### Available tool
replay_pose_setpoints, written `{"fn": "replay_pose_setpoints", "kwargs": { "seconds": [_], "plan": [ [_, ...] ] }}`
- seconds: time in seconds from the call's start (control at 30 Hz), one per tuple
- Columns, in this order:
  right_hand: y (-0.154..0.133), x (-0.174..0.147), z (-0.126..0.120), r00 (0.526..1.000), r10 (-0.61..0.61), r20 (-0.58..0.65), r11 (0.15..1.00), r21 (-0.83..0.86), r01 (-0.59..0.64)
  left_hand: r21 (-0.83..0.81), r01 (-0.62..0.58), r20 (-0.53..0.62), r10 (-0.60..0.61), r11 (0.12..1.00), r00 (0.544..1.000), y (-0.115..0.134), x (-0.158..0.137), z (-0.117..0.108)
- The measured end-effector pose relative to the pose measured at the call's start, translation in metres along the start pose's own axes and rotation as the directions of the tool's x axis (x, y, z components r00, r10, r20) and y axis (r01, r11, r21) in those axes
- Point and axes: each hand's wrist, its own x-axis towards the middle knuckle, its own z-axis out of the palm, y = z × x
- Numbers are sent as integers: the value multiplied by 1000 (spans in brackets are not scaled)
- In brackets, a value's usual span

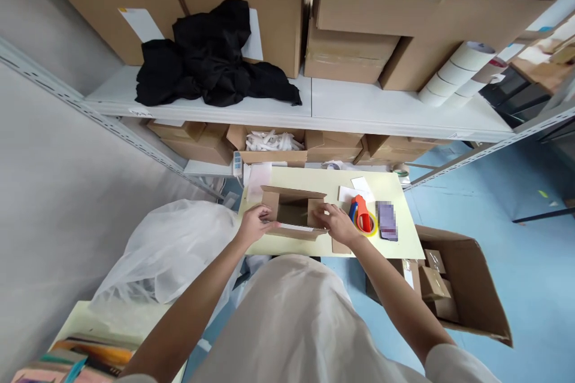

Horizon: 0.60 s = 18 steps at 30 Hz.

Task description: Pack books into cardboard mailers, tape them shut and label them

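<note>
A small cardboard box (294, 231) stands on the pale yellow table (287, 179), its top flaps up and its inside showing. My left hand (258, 222) grips the left end of the box, thumb along the near side. At the right end, my right hand (335, 221) has its fingers curled over the edge by the short flap. Just right of that hand lies a red and blue tape dispenser (363, 215) with a yellow-edged roll. Beside it is a purple item (387, 221), blurred out. White cards (357, 191) lie behind the dispenser.
A shelf (341, 102) across the back holds large cartons (269, 18), black cloth (211, 60) and white tape rolls (458, 72). Under it sits an open carton of white pieces (274, 141). A large carton with small boxes (476, 275) stands right; a translucent plastic bag (166, 251) bulges left.
</note>
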Motion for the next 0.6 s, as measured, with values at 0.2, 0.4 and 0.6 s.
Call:
{"fn": "replay_pose_setpoints", "kwargs": {
  "seconds": [0.2, 0.4, 0.6],
  "plan": [
    [12, -13, -3, 991, -78, 113, 978, 202, 54, -40, 54, -42, -56, 998, 998, -11, -6, -20],
    [12, -24, 11, 990, 100, -99, 895, 445, -46, -115, 174, -41, -179, 978, 983, -11, -4, -5],
    [16, -15, 18, 857, 451, -247, 728, 658, -194, -114, 280, -137, -294, 953, 946, -8, 11, 19]
  ]
}}
